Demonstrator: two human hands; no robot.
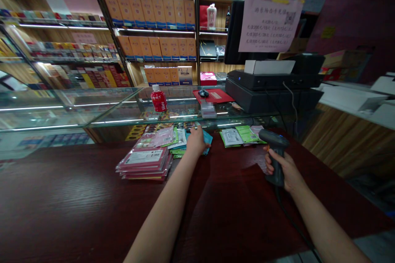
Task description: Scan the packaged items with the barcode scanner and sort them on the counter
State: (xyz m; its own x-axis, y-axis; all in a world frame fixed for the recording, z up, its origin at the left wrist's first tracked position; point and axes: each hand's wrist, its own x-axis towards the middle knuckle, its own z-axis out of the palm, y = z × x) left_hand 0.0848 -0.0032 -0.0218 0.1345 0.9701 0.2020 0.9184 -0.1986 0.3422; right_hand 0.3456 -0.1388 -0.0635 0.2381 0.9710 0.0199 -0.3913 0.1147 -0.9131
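Note:
My right hand (285, 166) is wrapped round the grip of a dark barcode scanner (274, 139), whose cable runs down toward me. Its head points left, over the green packets (248, 134) and a white-labelled packet (232, 137) lying flat on the counter. Farther left, my left hand (196, 141) has its fingers closed on a blue packet (207, 137), partly hidden behind the hand. Beside it, more green and white packets (179, 139) lie against a stack of pink plastic packets (145, 162) with white labels.
A glass display case (123, 111) borders the brown counter (77, 197) at the back. On the glass are a red-labelled bottle (159, 99), a computer mouse (203, 93) and a red folder (217, 96). A monitor with a taped notice (268, 24) rises above a black cash drawer (271, 96).

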